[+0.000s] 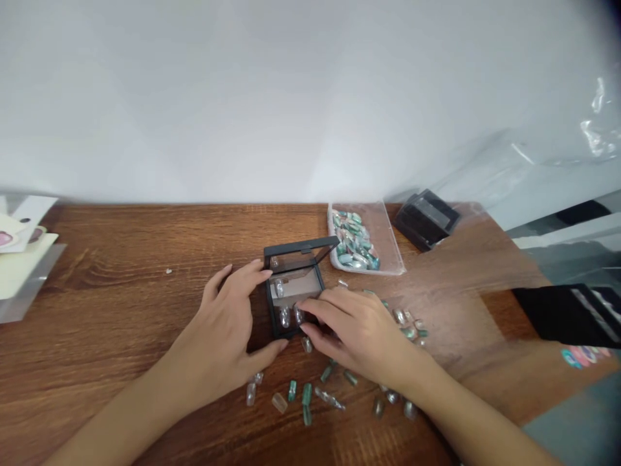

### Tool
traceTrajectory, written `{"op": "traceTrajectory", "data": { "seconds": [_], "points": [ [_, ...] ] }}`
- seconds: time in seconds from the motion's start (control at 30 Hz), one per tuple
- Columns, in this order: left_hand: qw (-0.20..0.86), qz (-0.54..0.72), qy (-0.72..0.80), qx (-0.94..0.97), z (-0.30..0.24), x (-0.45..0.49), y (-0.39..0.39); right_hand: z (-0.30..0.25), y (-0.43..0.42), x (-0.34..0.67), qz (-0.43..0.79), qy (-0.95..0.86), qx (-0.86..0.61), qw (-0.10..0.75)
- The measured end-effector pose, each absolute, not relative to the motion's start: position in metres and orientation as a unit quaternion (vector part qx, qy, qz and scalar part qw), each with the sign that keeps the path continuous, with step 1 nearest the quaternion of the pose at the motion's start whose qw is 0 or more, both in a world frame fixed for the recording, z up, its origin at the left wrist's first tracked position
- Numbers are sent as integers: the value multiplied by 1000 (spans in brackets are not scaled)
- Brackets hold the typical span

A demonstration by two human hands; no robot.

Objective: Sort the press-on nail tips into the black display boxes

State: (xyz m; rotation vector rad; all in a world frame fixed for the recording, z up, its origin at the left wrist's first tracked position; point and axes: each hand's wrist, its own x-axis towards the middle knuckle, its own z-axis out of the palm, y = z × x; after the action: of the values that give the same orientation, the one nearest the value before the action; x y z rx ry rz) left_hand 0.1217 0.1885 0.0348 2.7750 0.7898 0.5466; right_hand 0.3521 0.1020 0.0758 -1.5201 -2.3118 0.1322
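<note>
On a wood-grain table point(97, 310), a small black box point(270, 304) stands just in front of the person, its clear lid point(301, 259) raised and tilted back; the left hand point(228, 323) is at the box's left side, fingertips point(255, 268) against its edge and thumb point(276, 347) near the front corner; the right hand point(354, 330) reaches over from the right, its fingers point(310, 307) over the front of the box, close to the left hand but not touching it; whether either hand grips the box, I cannot tell; clear stones point(284, 317) lie inside, next to those fingers; loose stones point(306, 395), clear and green, are scattered on the table below and right of the box; behind it, a plastic tray point(391, 249) holds a heap of green-and-white stones point(354, 239); a black case point(425, 219) sits beyond the tray; papers point(24, 239) lie at the far left, and a plastic sheet point(596, 116) hangs at the right.
</note>
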Motion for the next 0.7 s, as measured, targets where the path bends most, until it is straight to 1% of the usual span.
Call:
{"op": "traceTrajectory", "data": {
  "seconds": [0.33,0.7],
  "points": [
    [130,187,282,932,35,121,188,78,104,349,66,-811,-556,170],
    [125,190,274,934,36,121,189,77,103,349,63,-809,-562,164]
  ]
}}
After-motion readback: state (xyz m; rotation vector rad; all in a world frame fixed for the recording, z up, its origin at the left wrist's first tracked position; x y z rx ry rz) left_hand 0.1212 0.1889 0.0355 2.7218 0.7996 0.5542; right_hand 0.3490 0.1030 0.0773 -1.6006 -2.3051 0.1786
